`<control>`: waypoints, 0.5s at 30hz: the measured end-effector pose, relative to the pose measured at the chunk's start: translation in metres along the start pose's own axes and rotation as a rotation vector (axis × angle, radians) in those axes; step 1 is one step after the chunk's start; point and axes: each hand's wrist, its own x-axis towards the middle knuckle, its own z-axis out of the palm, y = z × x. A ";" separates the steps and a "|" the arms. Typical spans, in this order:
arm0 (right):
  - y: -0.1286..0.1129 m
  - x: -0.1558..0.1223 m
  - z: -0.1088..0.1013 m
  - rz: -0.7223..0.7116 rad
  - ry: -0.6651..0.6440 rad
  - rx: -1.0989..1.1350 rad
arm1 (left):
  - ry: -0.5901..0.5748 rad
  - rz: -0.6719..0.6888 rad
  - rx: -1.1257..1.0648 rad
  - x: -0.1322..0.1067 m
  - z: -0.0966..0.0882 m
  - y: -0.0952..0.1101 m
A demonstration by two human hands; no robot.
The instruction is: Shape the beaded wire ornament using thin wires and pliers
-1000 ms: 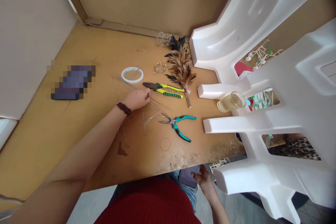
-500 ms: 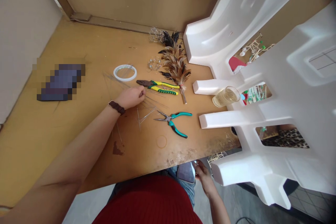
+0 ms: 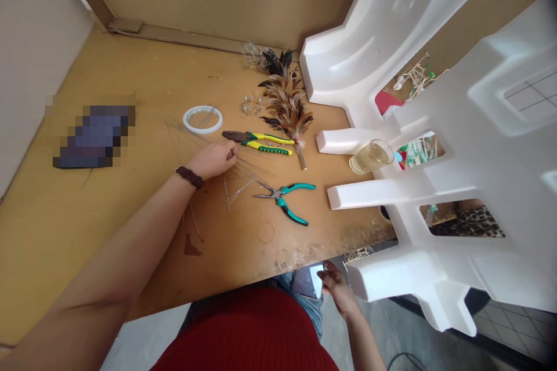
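My left hand (image 3: 214,160) rests on the table with its fingers curled closed, among thin metal wires (image 3: 241,188) scattered around and under it. Whatever its fingertips pinch, if anything, is hidden. Just beyond it lie yellow-and-green combination pliers (image 3: 265,144). Teal-handled needle-nose pliers (image 3: 282,196) lie half spread to its right. Below the table edge, my right hand (image 3: 336,288) grips a phone (image 3: 308,281) by its side, over my lap. A white ring-shaped roll (image 3: 202,120) sits behind the left hand.
A brown feather duster (image 3: 285,101) lies at the back, beside small coils of wire (image 3: 251,104). On the right, a white plastic chair (image 3: 418,185) leans over the table, with a glass of pale drink (image 3: 371,156) among its slats. A blurred-out dark rectangle (image 3: 96,136) lies at left.
The phone in my right hand has tilted, and more of its bright screen shows. My left hand stays in place among the wires. The whole view has shifted slightly.
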 end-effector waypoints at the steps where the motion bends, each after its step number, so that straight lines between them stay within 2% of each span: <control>1: 0.000 0.000 0.000 0.004 -0.005 0.005 | -0.001 -0.001 -0.002 0.000 0.000 0.000; 8: 0.000 0.002 0.000 0.041 -0.040 0.057 | -0.021 -0.017 -0.015 0.001 -0.001 0.000; 15: 0.007 0.005 -0.002 0.022 0.005 0.080 | -0.033 -0.012 -0.021 -0.001 -0.004 0.003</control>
